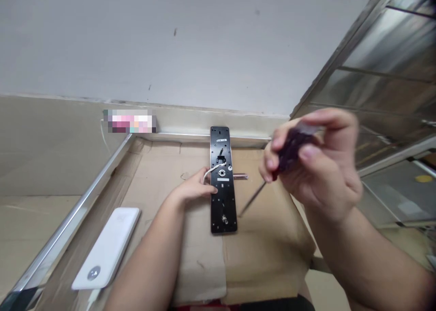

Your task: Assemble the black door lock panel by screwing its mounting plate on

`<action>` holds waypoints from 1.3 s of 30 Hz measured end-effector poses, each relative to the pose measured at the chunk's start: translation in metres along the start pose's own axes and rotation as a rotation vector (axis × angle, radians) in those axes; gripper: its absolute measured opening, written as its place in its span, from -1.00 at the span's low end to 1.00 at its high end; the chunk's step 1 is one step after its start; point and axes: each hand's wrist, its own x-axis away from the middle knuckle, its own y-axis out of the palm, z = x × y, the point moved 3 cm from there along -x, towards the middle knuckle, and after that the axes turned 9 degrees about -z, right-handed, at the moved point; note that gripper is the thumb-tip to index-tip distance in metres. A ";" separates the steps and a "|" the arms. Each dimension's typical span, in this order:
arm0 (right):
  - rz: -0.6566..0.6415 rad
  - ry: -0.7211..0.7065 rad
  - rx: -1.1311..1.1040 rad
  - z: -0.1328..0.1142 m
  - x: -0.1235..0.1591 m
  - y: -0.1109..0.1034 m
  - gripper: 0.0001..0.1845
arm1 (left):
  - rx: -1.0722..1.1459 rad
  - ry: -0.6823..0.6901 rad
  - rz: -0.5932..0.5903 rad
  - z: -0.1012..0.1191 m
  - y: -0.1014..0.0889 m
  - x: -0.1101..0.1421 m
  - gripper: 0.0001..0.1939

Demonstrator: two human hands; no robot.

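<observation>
A long black lock panel (223, 202) lies back side up on brown cardboard (265, 252), with a white wire looped across its middle and a metal handle sticking out to its right. My left hand (194, 188) rests against the panel's left edge, fingers curled on it and the wire. My right hand (313, 165) is raised above the cardboard, fingers closed round the dark red handle of a screwdriver (289, 149). Its thin shaft points down and left, with the tip close to the panel's lower right edge.
A white flat device (109, 247) lies on the cardboard at the lower left. A metal rail (68, 220) runs along the left edge beside it. A grey wall stands behind, and a metal-framed glass structure (384, 61) rises at the right.
</observation>
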 end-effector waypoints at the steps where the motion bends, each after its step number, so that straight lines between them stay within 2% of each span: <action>1: -0.086 0.146 0.046 0.004 0.004 0.005 -0.65 | 0.010 -0.002 0.013 0.000 0.000 -0.001 -0.26; 3: -0.392 0.470 0.266 0.025 0.021 0.018 -0.65 | 0.033 -0.011 0.051 0.002 0.001 -0.001 -0.25; 4: -0.527 0.586 0.390 0.039 0.031 0.023 -0.75 | 0.043 -0.016 0.070 0.003 0.002 -0.001 -0.23; 5: -0.613 0.673 0.486 0.053 0.041 0.027 -0.84 | 0.048 -0.019 0.085 0.004 0.003 -0.001 -0.21; 6: -0.643 0.742 0.553 0.066 0.051 0.031 -0.85 | 0.050 -0.022 0.095 0.005 0.003 -0.001 -0.19; 8: -0.731 0.781 0.670 0.086 0.066 0.038 -0.82 | 0.051 -0.030 0.109 0.007 0.005 -0.001 -0.17; 12: -0.922 0.680 0.891 0.100 0.079 0.051 -0.87 | 0.076 -0.031 0.104 0.008 0.006 -0.001 -0.21; 20: -1.059 0.596 1.103 0.094 0.082 0.065 -0.86 | 0.049 -0.034 0.118 0.005 0.003 -0.001 -0.22; 25: -1.062 0.563 1.117 0.095 0.083 0.066 -0.88 | 0.055 -0.018 0.115 0.008 0.005 -0.001 -0.29; 39: -1.067 0.523 1.144 0.095 0.084 0.064 -0.89 | 0.046 -0.048 0.127 0.006 0.004 -0.001 -0.32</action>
